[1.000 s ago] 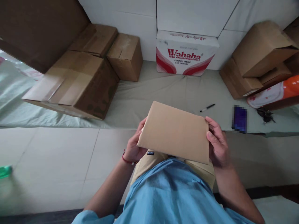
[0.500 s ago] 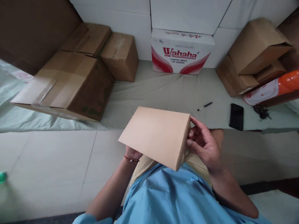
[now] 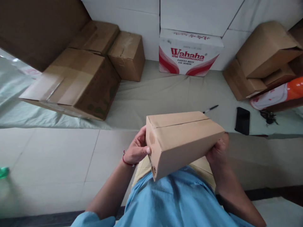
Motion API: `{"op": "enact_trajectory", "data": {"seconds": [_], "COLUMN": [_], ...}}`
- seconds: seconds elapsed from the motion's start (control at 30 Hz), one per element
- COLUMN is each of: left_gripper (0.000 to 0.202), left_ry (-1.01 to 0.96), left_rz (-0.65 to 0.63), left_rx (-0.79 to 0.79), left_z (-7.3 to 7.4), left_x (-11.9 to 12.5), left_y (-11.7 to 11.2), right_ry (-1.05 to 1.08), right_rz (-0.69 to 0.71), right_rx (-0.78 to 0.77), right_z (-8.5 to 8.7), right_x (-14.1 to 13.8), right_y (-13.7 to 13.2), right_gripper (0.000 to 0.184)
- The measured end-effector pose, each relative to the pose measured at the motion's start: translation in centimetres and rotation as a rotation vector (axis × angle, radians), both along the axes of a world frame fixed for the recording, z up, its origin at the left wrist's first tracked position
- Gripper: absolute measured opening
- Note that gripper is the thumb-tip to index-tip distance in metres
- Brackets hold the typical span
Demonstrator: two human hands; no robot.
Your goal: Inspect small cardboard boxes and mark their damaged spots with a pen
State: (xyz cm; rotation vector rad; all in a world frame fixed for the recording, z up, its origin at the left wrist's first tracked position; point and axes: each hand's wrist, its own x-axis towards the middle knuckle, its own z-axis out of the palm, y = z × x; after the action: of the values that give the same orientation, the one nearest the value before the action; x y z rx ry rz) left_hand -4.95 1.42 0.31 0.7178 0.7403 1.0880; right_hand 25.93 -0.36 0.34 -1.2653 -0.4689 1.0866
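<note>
I hold a small brown cardboard box (image 3: 182, 140) above my lap, its long seam facing up and one end tilted toward me. My left hand (image 3: 136, 148) grips the box's left end, thumb pressed on the near face. My right hand (image 3: 219, 150) holds the right end from below, its fingers mostly hidden behind the box. A red cord circles my left wrist.
Several brown cartons (image 3: 75, 78) lie on a pale cloth (image 3: 156, 94) to the left. A white Wahaha carton (image 3: 189, 53) stands against the wall, more cartons (image 3: 262, 56) at right. A black pen (image 3: 210, 109), a dark phone (image 3: 242, 120) and keys (image 3: 268, 116) lie nearby.
I have turned the box in my hands, from showing a broad plain face to showing its seamed side and an end. Both hands shifted to its two ends.
</note>
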Motion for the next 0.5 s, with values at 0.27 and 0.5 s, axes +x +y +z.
{"op": "enact_trajectory", "data": {"seconds": [0.27, 0.5], "left_gripper": [0.059, 0.065], "left_ry": [-0.005, 0.093], "left_rz": [0.144, 0.245], "left_rx": [-0.045, 0.221], "left_z": [3.6, 6.6], "left_x": [2.3, 2.2], "left_y": [0.7, 0.4], "right_ry": [0.144, -0.002], "right_rz": [-0.018, 0.294], "right_rx": [-0.048, -0.102], "right_z": [-0.1, 0.7], "right_x": [-0.2, -0.8], "right_y": [0.2, 4.2], "right_gripper": [0.042, 0.05]}}
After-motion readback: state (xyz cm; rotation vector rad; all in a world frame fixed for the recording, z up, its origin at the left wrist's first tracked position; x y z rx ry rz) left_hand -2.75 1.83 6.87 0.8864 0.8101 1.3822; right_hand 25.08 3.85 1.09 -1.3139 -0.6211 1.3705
